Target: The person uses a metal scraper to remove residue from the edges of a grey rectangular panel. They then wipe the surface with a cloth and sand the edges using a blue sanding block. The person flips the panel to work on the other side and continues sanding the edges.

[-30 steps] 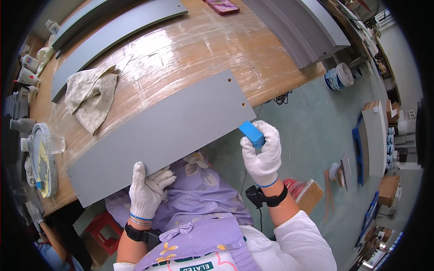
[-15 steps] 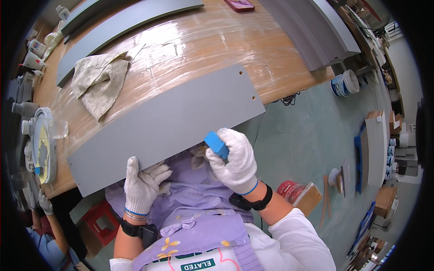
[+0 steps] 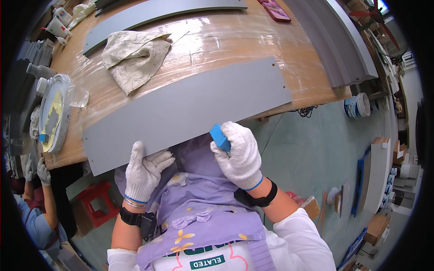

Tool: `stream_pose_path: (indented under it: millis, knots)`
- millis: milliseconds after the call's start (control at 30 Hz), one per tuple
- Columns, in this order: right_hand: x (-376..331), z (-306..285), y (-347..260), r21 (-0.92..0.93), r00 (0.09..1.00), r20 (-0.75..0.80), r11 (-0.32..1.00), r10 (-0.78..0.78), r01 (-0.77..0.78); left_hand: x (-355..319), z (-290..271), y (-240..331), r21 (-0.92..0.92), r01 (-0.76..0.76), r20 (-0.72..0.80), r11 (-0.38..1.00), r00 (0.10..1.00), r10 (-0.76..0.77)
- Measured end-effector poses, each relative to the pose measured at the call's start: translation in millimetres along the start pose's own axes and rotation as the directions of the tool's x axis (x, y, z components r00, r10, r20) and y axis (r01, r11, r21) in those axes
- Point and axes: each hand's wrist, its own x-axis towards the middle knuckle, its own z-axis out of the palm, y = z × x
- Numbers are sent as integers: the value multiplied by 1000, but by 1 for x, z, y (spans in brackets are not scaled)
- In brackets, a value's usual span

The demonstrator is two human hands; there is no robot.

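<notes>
A long flat grey panel [image 3: 190,106] lies slantwise along the near edge of the table, with small holes near its ends. My left hand [image 3: 145,169], in a white knit glove, is at the panel's near edge toward its left end. Its thumb points up over the panel, and the other fingers are stretched apart to the right along the edge. In my right hand [image 3: 239,156], also gloved, a small blue block [image 3: 219,137], seemingly foam or sponge, is pinched between thumb and fingers. The block is close to the panel's near edge; whether it touches cannot be made out.
A crumpled beige cloth [image 3: 135,58] lies beyond the panel. At left, a white lid-like tray [image 3: 63,131] holds yellow paste and another blue block. Grey boards [image 3: 334,40] are stacked at right, near a phone [image 3: 275,10]. A co-worker's gloved hand [image 3: 44,172] shows lower left, by a red stool [image 3: 97,203].
The whole view has shifted, so table, panel and cloth appear farther right and higher. Both hands stay near the panel's near edge, and my right hand still holds the blue block.
</notes>
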Motion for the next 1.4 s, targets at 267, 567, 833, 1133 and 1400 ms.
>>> stream_pose_path:
  millis: [267,567,833,1133,1400]
  knots:
    - [7,-22,35,-204,975,-107,955,196,-215,-8,-34,18,-13,-64,-21,998,998,64]
    - [25,60,-68,148,940,226,963,-256,226,-36,-90,54,-60,-327,-216,943,927,308]
    - [19,31,-46,-139,954,251,969,-163,202,-45,-129,78,69,-482,-109,874,867,487]
    - [52,146,-169,192,716,445,838,-538,511,-46,-146,86,44,-440,-44,897,896,442]
    - [51,127,-163,53,707,529,850,-470,524,-51,-164,93,84,-406,56,910,914,402]
